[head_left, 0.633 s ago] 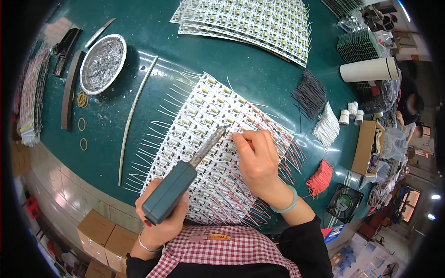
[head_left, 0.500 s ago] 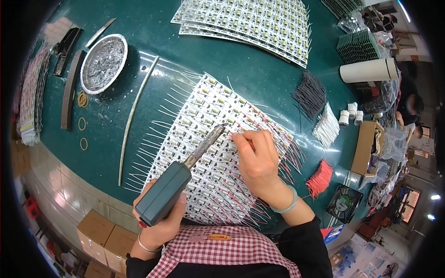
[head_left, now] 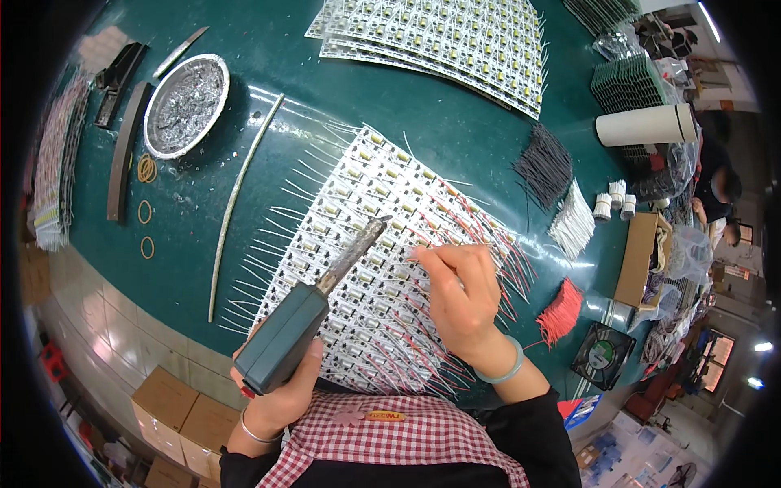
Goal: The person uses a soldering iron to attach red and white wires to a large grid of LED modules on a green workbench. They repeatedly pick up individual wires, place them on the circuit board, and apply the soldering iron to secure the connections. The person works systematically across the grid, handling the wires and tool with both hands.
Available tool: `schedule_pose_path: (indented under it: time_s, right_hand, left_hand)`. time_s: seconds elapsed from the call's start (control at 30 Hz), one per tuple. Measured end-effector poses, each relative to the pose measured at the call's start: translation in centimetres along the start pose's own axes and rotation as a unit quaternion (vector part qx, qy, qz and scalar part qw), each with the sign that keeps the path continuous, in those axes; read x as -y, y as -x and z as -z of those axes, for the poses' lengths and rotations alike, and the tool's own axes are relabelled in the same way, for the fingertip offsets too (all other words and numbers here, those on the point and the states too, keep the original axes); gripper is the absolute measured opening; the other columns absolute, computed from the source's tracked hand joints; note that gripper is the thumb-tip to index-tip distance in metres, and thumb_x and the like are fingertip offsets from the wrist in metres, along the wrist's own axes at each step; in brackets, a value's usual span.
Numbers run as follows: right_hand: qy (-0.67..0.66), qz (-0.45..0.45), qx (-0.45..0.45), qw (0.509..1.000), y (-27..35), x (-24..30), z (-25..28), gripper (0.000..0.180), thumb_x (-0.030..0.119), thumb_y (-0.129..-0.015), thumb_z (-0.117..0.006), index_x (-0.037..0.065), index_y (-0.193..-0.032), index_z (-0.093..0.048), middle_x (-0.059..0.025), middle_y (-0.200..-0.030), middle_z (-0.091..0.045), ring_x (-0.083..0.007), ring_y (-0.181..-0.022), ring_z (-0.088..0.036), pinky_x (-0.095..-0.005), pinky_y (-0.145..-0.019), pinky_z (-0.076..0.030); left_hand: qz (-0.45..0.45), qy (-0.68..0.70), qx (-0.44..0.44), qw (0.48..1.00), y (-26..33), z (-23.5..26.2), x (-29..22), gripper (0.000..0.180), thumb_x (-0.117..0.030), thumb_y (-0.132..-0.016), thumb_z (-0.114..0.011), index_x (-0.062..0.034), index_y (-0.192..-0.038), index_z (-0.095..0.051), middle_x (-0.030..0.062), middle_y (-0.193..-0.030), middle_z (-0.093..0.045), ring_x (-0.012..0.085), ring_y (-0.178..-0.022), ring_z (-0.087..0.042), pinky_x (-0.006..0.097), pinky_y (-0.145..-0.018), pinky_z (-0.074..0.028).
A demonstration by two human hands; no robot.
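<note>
My left hand (head_left: 282,389) is closed around the dark green handle of a soldering gun (head_left: 285,335). Its worn metal tip points up and right, over the middle of a white circuit board panel (head_left: 327,213). Small yellow components cover the panel in rows. White wires stick out along its left side, and red wires (head_left: 506,268) fan out on the right. Just right of the tip, my right hand (head_left: 464,301) pinches what looks like a thin red wire above the panel. The curled fingers partly hide it.
More circuit panels (head_left: 431,37) lie stacked at the far side. Black wires (head_left: 543,167), white wires (head_left: 573,221) and red wires (head_left: 561,313) lie in bundles at right, near a small fan (head_left: 604,358). A bowl of solder scraps (head_left: 221,114) stands at left, beside rubber bands (head_left: 146,168).
My right hand has shifted slightly right and down, away from the iron's tip. The soldering gun has drawn back a little to the left.
</note>
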State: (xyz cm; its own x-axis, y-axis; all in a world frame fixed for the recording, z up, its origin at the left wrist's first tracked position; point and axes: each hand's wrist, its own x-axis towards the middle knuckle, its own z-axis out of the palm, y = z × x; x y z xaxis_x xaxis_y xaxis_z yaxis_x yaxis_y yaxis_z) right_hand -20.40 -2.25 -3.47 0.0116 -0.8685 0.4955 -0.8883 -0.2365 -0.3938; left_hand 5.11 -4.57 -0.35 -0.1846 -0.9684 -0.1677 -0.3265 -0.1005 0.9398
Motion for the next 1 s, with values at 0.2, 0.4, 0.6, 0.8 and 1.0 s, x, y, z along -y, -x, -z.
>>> schedule_pose_path:
  time_s: [0.2,0.4,0.6,0.8,1.0]
  right_hand:
    - [-0.033,-0.012,0.027,0.999,0.3,0.2,-0.9,0.04,-0.008,-0.068,-0.068,-0.007,-0.108,-0.068,-0.0133,-0.097,-0.063,-0.0277,-0.082,-0.059,-0.0353,-0.066,-0.05]
    - [-0.025,-0.022,0.04,0.999,0.2,0.5,-1.0,0.037,-0.008,-0.07,-0.068,-0.006,-0.107,-0.067,-0.0131,-0.096,-0.062,-0.0274,-0.082,-0.058,-0.0349,-0.065,-0.051]
    - [-0.023,-0.026,0.048,0.998,0.2,0.5,-0.9,0.038,-0.009,-0.07,-0.066,-0.006,-0.108,-0.067,-0.0132,-0.097,-0.061,-0.0277,-0.083,-0.058,-0.0351,-0.066,-0.051]
    - [-0.018,-0.027,0.053,0.998,0.2,0.6,-0.9,0.038,-0.009,-0.07,-0.066,-0.006,-0.108,-0.066,-0.0133,-0.097,-0.061,-0.0283,-0.083,-0.058,-0.0354,-0.067,-0.051]
    - [-0.009,-0.032,0.063,0.997,0.2,0.7,-0.8,0.036,-0.006,-0.073,-0.066,-0.005,-0.109,-0.066,-0.0129,-0.098,-0.061,-0.0278,-0.084,-0.058,-0.0354,-0.068,-0.051]
  left_hand:
    - [-0.007,-0.019,0.053,0.998,-0.4,0.3,-1.0,0.019,0.002,-0.079,-0.076,0.005,-0.097,-0.072,0.0118,-0.091,-0.07,0.0174,-0.074,-0.067,0.029,-0.066,-0.054]
    - [-0.068,-0.063,0.075,0.993,-0.4,0.6,-0.8,0.019,0.005,-0.077,-0.075,0.0048,-0.095,-0.071,0.013,-0.089,-0.068,0.0202,-0.074,-0.068,0.029,-0.068,-0.053]
    - [-0.062,-0.066,0.066,0.994,-0.2,0.4,-0.5,0.018,0.007,-0.075,-0.076,0.0048,-0.092,-0.069,0.0128,-0.088,-0.068,0.0205,-0.075,-0.068,0.03,-0.07,-0.053]
    - [-0.06,-0.071,0.074,0.993,-0.3,0.2,-0.6,0.016,0.006,-0.075,-0.076,0.0027,-0.089,-0.068,0.0108,-0.085,-0.067,0.0195,-0.073,-0.067,0.029,-0.068,-0.052]
    - [-0.078,-0.082,0.078,0.991,-0.3,0.3,-0.7,0.016,0.007,-0.074,-0.075,0.0023,-0.088,-0.069,0.0106,-0.083,-0.066,0.0203,-0.071,-0.066,0.029,-0.066,-0.051]
